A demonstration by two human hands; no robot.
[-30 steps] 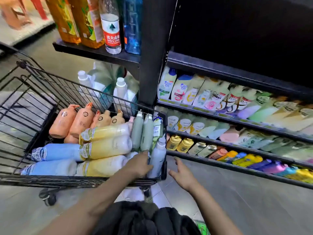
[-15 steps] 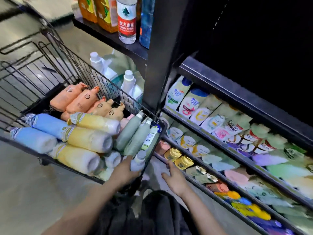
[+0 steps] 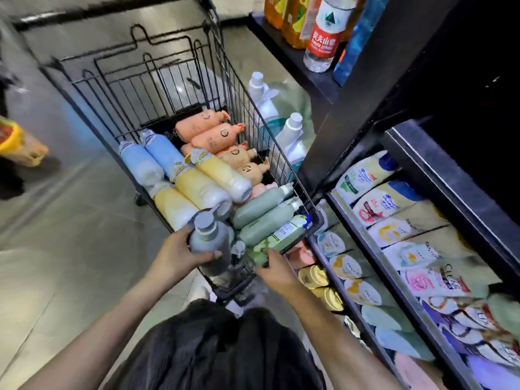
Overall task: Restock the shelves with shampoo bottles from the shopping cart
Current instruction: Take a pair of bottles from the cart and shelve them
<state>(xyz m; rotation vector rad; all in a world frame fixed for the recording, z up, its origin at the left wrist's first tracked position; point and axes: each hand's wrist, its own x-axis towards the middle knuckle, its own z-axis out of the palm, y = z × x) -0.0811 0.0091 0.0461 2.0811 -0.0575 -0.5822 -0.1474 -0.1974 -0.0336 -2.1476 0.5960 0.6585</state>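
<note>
Shopping cart (image 3: 157, 88): black wire grid. At its far end lie peach-orange bottles (image 3: 209, 133) with small round emblems. To the left of these, pale blue bottles (image 3: 146, 161) with whitish patterned caps. Nearer, yellow bottles (image 3: 197, 187) fading to white at the base. At the cart's right wall, sage-green bottles (image 3: 261, 205) with white caps. At the cart's near end, a grey pump bottle (image 3: 209, 243). Beside the cart, the shelf frame (image 3: 363, 88) is black; a water bottle (image 3: 323, 35) above carries a red label with white characters.
</note>
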